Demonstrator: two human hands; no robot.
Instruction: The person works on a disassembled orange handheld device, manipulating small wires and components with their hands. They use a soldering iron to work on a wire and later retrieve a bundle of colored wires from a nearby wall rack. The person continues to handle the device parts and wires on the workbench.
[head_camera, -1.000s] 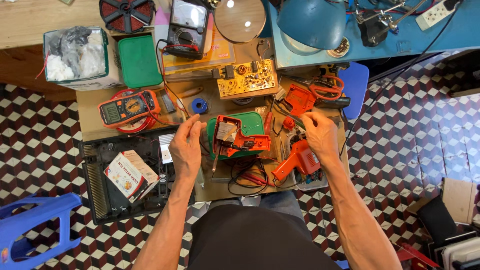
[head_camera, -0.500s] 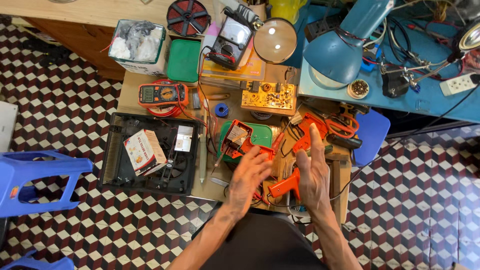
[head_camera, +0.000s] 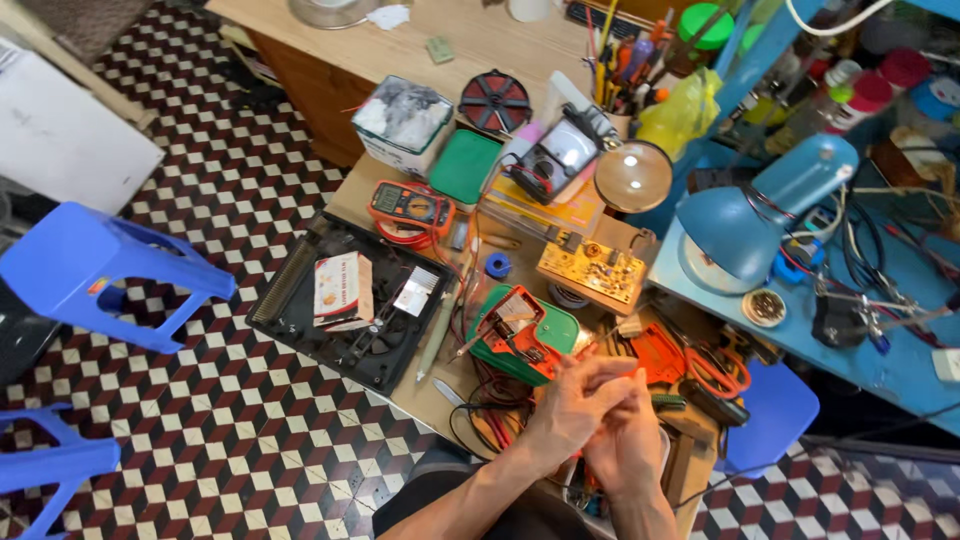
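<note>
My left hand (head_camera: 568, 408) and my right hand (head_camera: 632, 447) are pressed together over the near edge of the low wooden bench (head_camera: 430, 395), fingers folded around each other. I see nothing held between them. Just beyond the fingertips lies an opened orange device (head_camera: 525, 330) on a green case (head_camera: 555, 335), with wires trailing toward me. To the right of my hands are orange tool parts (head_camera: 660, 355) and orange-handled pliers (head_camera: 712, 370). A yellow circuit board (head_camera: 592, 272) sits further back.
A black tray (head_camera: 285, 285) at the left holds a small box (head_camera: 342, 290). Behind it are an orange multimeter (head_camera: 410, 207), an analog meter (head_camera: 560, 160), a magnifier (head_camera: 633, 177) and a blue desk lamp (head_camera: 760, 215). Blue plastic stools (head_camera: 90, 270) stand on the checkered floor.
My hands left the orange device and came together close to my body. My head turned, so the bench now sits tilted and further right in view.
</note>
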